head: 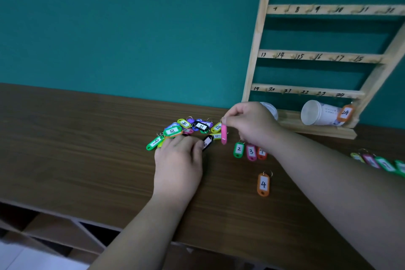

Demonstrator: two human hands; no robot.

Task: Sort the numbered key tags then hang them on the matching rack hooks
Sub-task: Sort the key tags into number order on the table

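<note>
1. Right hand (252,125), at 1 o'clock from centre: thumb and forefinger pinch the ring of a pink tag (224,135). It hangs edge-on with its number unreadable, probably lifted for reading.
2. Left hand (177,160), at centre: fingers rest loosely on the unsorted pile (186,128) and the thumb touches a black tag (207,141), seemingly steadying the heap.
3. Tag 2 (238,149) and tag 3 (251,151), at 5 o'clock of the pink tag, lie side by side in order on the table (87,138). Orange tag 4 (263,184) lies apart, at 6 o'clock.
4. Rack (258,35), at 2 o'clock: tag 24 (345,113) hangs low right.
</note>
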